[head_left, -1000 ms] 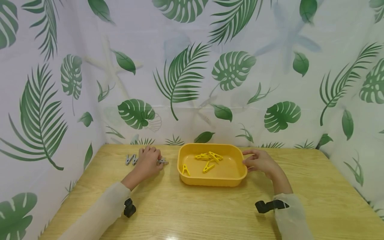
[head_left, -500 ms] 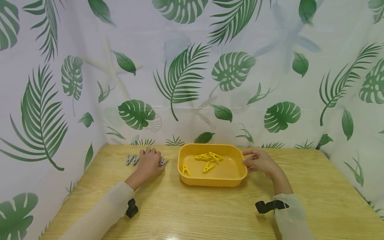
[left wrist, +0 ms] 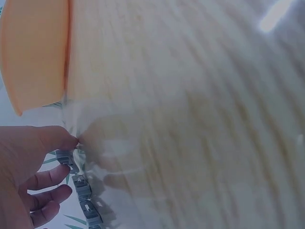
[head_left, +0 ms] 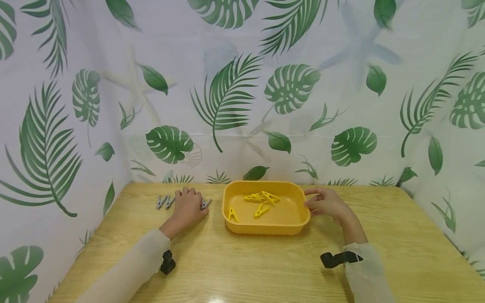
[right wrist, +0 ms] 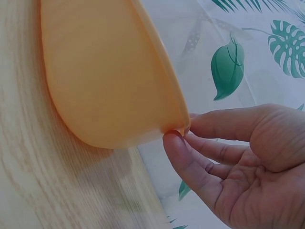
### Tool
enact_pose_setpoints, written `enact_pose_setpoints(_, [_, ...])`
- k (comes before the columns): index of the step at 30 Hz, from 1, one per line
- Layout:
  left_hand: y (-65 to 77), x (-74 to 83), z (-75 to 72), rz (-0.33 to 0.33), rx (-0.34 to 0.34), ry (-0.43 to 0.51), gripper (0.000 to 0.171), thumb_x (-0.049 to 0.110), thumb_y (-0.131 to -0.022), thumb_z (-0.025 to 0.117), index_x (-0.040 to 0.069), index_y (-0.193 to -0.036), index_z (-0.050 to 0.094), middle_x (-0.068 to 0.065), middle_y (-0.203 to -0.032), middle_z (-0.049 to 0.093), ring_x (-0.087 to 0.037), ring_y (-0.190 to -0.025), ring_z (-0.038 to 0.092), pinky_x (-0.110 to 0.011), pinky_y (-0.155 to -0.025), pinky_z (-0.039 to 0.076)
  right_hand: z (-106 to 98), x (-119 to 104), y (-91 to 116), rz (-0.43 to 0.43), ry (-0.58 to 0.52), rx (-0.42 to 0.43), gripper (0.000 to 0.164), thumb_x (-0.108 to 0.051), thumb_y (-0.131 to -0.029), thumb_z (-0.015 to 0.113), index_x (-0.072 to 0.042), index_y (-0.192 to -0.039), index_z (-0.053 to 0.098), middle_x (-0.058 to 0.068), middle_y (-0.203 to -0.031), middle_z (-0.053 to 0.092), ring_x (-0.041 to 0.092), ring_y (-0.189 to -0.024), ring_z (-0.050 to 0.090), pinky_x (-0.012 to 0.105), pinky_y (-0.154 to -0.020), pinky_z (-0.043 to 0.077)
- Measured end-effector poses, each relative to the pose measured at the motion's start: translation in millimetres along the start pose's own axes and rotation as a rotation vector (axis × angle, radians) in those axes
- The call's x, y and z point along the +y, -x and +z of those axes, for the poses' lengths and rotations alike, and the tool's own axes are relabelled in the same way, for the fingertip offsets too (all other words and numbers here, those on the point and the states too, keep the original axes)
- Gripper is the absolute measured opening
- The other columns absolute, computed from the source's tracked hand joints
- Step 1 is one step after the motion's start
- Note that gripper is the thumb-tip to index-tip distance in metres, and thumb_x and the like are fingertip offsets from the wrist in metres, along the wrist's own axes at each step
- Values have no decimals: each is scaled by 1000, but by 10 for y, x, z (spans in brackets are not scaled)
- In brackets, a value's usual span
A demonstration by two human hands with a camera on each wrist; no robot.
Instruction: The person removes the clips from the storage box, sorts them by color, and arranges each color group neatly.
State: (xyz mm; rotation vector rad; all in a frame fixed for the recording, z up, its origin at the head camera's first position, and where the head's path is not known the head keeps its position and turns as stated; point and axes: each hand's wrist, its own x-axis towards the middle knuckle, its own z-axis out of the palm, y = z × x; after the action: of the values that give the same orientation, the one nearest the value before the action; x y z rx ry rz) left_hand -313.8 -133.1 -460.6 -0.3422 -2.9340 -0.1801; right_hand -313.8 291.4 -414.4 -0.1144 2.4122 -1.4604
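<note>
Left hand (head_left: 187,208): thumb and index pinching the end grey clip (left wrist: 65,156), the one nearest the tray; other fingers loosely bent.
Grey clips (left wrist: 82,187): in a row on the table (head_left: 242,269), left of the tray; my left hand hides the middle of the row in the head view. Can't tell if neighbours touch.
Right hand (head_left: 326,205): thumb and fingers pinching the tray's right end at the rim.
Tray (head_left: 265,229): flat on the table, several yellow clips (head_left: 259,212) inside, no grey seen.
Snag risk: the row is tight, so a careless lift could knock the next clip over.
Slip risk: fingertip-only hold; squeezing off-centre could make the clip spring away.
Tray risk: pulling or tipping with the right hand would slide the yellow ones together.
</note>
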Motion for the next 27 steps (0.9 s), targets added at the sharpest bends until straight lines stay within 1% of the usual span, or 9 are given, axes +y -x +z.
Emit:
enact_pose_setpoints(6, [-5, 27, -8, -24, 1, -10, 39, 35, -88, 75, 13, -68, 50, -9, -82, 51, -31, -85, 45, -48, -81, 31, 2, -13, 16, -3, -2, 3, 50, -6, -98, 64, 10, -142, 45, 28, -116, 68, 19, -89, 71, 42, -85, 60])
enact_pose_setpoints(15, [-30, 26, -8, -66, -23, -32, 41, 37, -88, 74, 12, -66, 51, -13, -87, 58, -35, -91, 50, -51, -84, 34, 6, -4, 6, -1, -10, 1, 50, -6, -98, 64, 10, -142, 45, 22, -112, 69, 17, -88, 70, 42, -86, 60])
enact_pose_setpoints(21, [-30, 24, -15, -76, -28, -23, 42, 38, -88, 75, 12, -64, 52, -14, -89, 59, -37, -96, 51, -54, -88, 35, 4, 1, -3, 3, -11, 3, 51, -7, -97, 64, 10, -142, 45, 20, -110, 69, 17, -87, 70, 42, -86, 60])
enact_pose_setpoints(24, [-21, 28, -21, -76, -23, -8, 42, 37, -87, 76, 12, -64, 52, -13, -87, 58, -37, -94, 51, -54, -87, 34, 0, -2, 1, 2, -13, 0, 51, -7, -97, 64, 10, -141, 46, 20, -110, 69, 17, -87, 70, 42, -86, 60])
enact_pose_setpoints(27, [-17, 33, -24, -68, -1, 1, 42, 38, -87, 75, 11, -65, 51, -13, -86, 57, -36, -91, 50, -52, -86, 34, -8, 0, 9, -3, -11, 1, 50, -7, -97, 64, 10, -141, 45, 21, -110, 69, 18, -88, 70, 42, -85, 60])
